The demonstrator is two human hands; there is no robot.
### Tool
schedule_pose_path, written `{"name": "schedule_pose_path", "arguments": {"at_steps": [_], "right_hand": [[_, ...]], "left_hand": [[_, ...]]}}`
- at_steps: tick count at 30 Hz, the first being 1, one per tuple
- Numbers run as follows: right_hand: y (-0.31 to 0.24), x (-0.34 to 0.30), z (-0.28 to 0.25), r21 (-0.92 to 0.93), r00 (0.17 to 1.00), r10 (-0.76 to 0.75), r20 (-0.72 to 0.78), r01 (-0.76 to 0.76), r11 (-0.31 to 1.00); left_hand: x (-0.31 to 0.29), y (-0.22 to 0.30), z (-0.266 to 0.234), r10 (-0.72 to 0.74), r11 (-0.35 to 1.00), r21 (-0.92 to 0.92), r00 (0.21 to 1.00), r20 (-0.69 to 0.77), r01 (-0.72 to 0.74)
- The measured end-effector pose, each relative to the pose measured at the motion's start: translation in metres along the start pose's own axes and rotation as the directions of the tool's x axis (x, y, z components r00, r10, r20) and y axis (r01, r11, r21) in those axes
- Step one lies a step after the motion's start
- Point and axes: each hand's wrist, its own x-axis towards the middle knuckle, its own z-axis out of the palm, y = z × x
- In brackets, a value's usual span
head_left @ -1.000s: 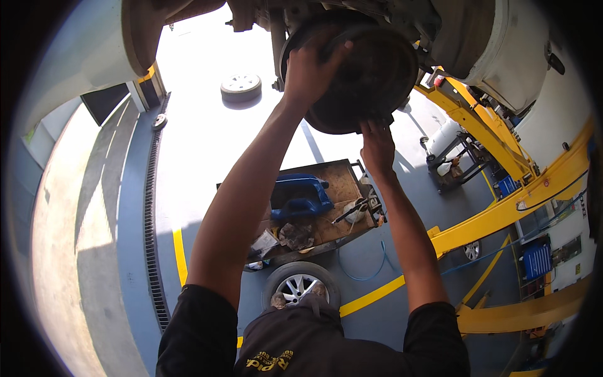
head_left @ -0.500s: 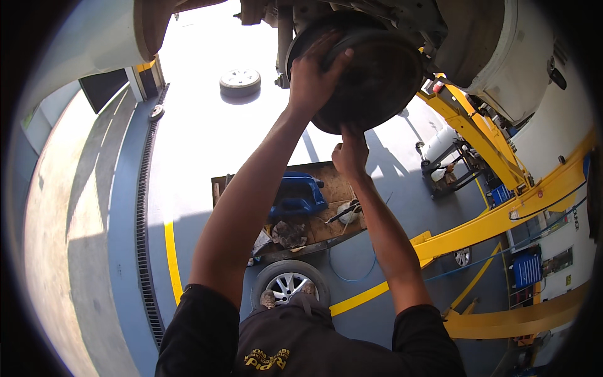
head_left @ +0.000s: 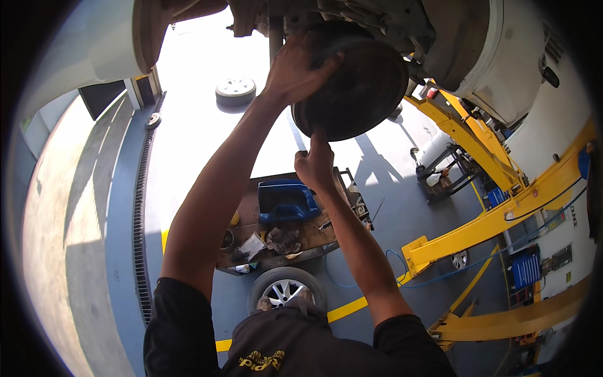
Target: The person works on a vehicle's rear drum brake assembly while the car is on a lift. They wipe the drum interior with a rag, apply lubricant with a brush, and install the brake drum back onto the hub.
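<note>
A dark, round brake drum [head_left: 364, 91] sits at the wheel hub under the raised car, at the top of the view. My left hand [head_left: 295, 72] grips its upper left rim, thumb lying across the drum's face and fingers reaching round behind the edge. Below it, my right hand [head_left: 316, 164] presses a raised finger to the drum's lower left rim, the other fingers curled in. What the hidden fingertips touch behind the rim cannot be seen.
A work cart [head_left: 251, 210] with a blue plastic tray [head_left: 286, 210] and a dark rag [head_left: 284, 240] stands below my arms. My feet are by a wheel [head_left: 287, 286] on the floor. Yellow lift arms [head_left: 477, 232] reach in from the right. Another wheel [head_left: 235, 91] lies farther off.
Both hands and the drum have shifted left in the view. My right hand has moved farther left along the lower rim, while my left hand keeps its grip. More of the cart shows.
</note>
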Motion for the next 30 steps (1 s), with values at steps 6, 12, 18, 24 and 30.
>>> {"name": "schedule_pose_path", "arguments": {"at_steps": [6,12,18,24,30], "right_hand": [[0.128,0.035,-0.076,-0.628,0.877,-0.478,0.042,0.396,0.67],[0.027,0.001,0.029,0.102,0.981,-0.068,-0.18,0.088,0.991],[0.1,0.023,-0.032,-0.441,0.92,-0.391,0.008,0.354,0.824],[0.044,0.015,0.008,-0.104,0.998,0.02,-0.066,-0.027,0.994],[0.078,0.023,-0.028,-0.236,0.975,-0.207,0.081,0.22,0.947]], "left_hand": [[0.077,0.052,0.041,0.171,0.976,0.057,0.901,0.399,-0.211],[0.075,0.027,0.062,0.248,0.965,0.01,0.919,0.308,-0.263],[0.076,0.023,0.06,0.23,0.971,-0.008,0.917,0.326,-0.241],[0.049,0.009,0.055,0.216,0.971,-0.133,0.965,0.147,-0.197],[0.046,-0.014,0.043,0.408,0.912,-0.083,0.909,0.087,-0.402]]}}
